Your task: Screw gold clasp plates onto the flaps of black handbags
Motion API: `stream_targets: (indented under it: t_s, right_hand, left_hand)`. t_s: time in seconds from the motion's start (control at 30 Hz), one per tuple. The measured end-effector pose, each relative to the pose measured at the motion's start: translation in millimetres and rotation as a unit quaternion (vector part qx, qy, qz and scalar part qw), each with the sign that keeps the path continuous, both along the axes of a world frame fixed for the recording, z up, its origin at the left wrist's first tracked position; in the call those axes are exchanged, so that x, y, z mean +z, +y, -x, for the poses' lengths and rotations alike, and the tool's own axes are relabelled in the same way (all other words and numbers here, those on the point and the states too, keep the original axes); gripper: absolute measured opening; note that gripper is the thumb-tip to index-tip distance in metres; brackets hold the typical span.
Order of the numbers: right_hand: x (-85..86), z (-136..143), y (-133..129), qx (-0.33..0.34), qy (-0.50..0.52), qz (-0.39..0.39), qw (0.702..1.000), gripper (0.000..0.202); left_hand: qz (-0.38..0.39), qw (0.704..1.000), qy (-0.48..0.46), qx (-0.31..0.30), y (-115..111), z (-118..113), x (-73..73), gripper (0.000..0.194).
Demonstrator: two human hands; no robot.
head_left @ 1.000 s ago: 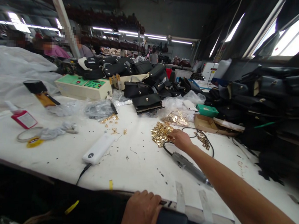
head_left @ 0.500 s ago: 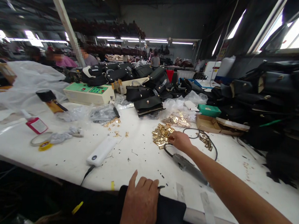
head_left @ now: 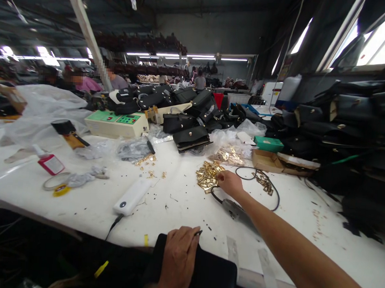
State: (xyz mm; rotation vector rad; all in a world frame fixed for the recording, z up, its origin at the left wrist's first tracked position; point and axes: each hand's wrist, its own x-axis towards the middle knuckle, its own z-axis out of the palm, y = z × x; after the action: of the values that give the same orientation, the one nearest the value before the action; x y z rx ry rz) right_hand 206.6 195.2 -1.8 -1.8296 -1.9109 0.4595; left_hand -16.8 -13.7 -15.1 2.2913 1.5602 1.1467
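At the table's front edge, my left hand is closed over the top of a black leather bag piece. A small dark pointed bit sticks out by its fingertips; whether it belongs to the piece I cannot tell. My right hand reaches to the right side of a heap of gold metal plates, its fingers pinched together. What lies between those fingertips is hidden. Beneath my right forearm is a grey handheld tool, partly covered, with a black cord.
A white power bank with a cable lies left of centre. Behind it are small gold fittings, a red bottle and a green-topped machine. Black bags are piled at the back. An open cardboard box stands right.
My left hand's fingers have drawn in from a spread pose and closed at the black piece's edge. My right hand stays at the gold heap, nearly unmoved. The view has shifted slightly.
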Motion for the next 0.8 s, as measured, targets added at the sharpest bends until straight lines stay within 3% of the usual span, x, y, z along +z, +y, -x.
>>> stream_targets:
  t_s: [0.17,0.3,0.37,0.43,0.47,0.5,0.53,0.67,0.73,0.8]
  right_hand:
    - [16.5,-1.6,-3.3,-0.018,0.142,-0.019,0.99,0.03]
    - [29.3,1.0,-40.7,-0.008,0.282,0.004,0.959,0.039]
    - [25.3,8.5,-74.5,0.008,0.418,0.051,0.907,0.038]
    - [14.5,19.2,-109.6,0.005,0.55,0.114,0.827,0.041]
    - [8.1,24.7,-124.8,-0.004,0.581,0.14,0.802,0.044]
    - [2.1,29.4,-137.3,-0.015,0.582,0.157,0.798,0.045]
    - [-2.8,32.9,-146.7,-0.021,0.56,0.164,0.812,0.045]
    - [-5.8,33.0,-158.3,0.003,0.34,0.069,0.938,0.029]
    - [-0.7,29.6,-155.7,0.043,0.251,0.007,0.967,0.024]
    - [4.5,29.7,-152.1,0.094,0.208,-0.017,0.973,0.023]
  left_hand:
    - [0.076,0.997,-0.019,0.01,-7.8,-1.1,7.2,0.026]
    - [0.105,0.993,-0.045,0.013,-11.9,1.0,9.7,0.023]
    - [0.11,0.992,-0.059,0.02,-10.8,2.0,7.6,0.023]
    - [0.112,0.991,-0.064,0.03,-8.4,2.2,4.5,0.023]
    - [0.113,0.991,-0.064,0.035,-7.2,2.1,3.2,0.023]
    - [0.114,0.991,-0.063,0.038,-6.2,1.9,2.3,0.023]
    - [0.116,0.99,-0.063,0.04,-5.5,1.7,1.8,0.023]
    - [0.128,0.988,-0.073,0.036,-6.8,0.7,3.7,0.023]
    - [0.128,0.988,-0.075,0.039,-8.6,0.0,5.4,0.022]
    - [0.124,0.988,-0.073,0.047,-10.4,-1.0,6.7,0.019]
